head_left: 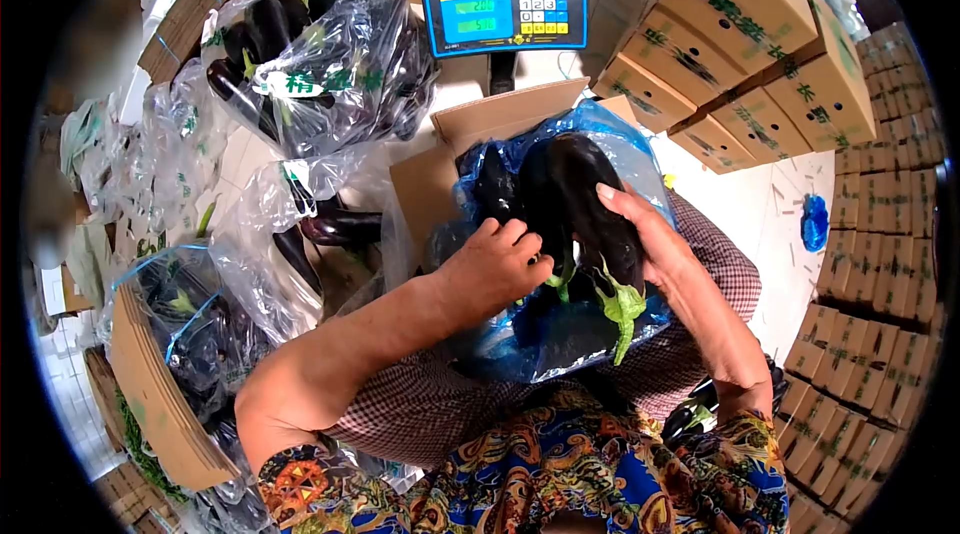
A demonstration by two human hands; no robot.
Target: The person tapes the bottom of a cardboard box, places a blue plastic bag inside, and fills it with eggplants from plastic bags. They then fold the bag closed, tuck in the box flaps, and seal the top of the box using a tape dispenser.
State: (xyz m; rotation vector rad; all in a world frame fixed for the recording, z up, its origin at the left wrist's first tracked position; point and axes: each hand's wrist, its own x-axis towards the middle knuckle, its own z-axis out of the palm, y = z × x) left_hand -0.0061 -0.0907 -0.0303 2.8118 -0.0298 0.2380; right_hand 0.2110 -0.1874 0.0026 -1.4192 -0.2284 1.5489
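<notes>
A cardboard box lined with a blue plastic bag sits in front of me, with dark purple eggplants in it. My right hand grips the side of a large eggplant, thumb on top; its green stem points toward me. My left hand is closed, fingers curled at the stem end of another eggplant lying just left of it. The undersides of those fingers are hidden. A further eggplant lies at the box's left side.
A scale display stands behind the box. Clear bags of eggplants lie at the left, above an open carton. Stacked cartons rise at the right, with more along the right wall. Blue plastic lies on the floor.
</notes>
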